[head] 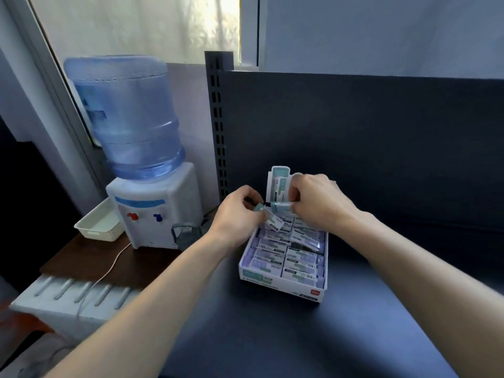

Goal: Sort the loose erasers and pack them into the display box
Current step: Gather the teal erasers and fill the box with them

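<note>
Box (pixel 283 285), white, open, on the shelf (pixel 272 336), directly below my fingers; rows of erasers (pixel 297 264) lie flat inside. Left hand (pixel 240 214): I see fingers curled, pinching a tilted eraser (pixel 274 222) just above the far rows. Right hand (pixel 313 200): fingers curled round a second eraser (pixel 281 208), its teal end close to my left fingertips. Flap (pixel 278 181) upright just behind my right fingers. Dispenser (pixel 152 208) and tray (pixel 99 227) well left of my left fingers.

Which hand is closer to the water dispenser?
Left. The left hand, pinching an eraser, is just right of the water dispenser; the right hand, holding another eraser, is farther right, at the raised flap of the display box.
</note>
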Available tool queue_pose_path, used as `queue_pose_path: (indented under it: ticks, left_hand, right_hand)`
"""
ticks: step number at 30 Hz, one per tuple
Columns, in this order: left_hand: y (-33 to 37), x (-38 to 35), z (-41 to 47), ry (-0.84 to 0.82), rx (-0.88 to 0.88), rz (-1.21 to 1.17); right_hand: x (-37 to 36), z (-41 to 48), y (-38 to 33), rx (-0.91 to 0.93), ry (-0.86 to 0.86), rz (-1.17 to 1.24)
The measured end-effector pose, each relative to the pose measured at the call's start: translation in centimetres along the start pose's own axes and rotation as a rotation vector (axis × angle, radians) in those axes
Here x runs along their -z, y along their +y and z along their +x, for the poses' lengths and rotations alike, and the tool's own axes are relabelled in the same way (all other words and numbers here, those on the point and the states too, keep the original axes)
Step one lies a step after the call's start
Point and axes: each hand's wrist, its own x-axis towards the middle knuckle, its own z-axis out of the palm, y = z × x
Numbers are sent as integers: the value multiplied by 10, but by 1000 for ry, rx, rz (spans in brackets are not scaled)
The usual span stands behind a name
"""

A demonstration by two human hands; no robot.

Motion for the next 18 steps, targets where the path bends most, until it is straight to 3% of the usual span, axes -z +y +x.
queue_pose_path:
  ticks: [5, 13, 18]
  left_hand:
    - [-8, 0, 8, -87, 27, 22]
    - [-9, -4, 11, -82, 58, 69]
    - [4, -15, 12, -60, -42, 42]
  right_hand:
    - [-8, 2, -5, -58, -15, -17]
    - [-13, 2, -7, -106, -12, -4]
    - [-3, -20, 4, -159, 74, 12]
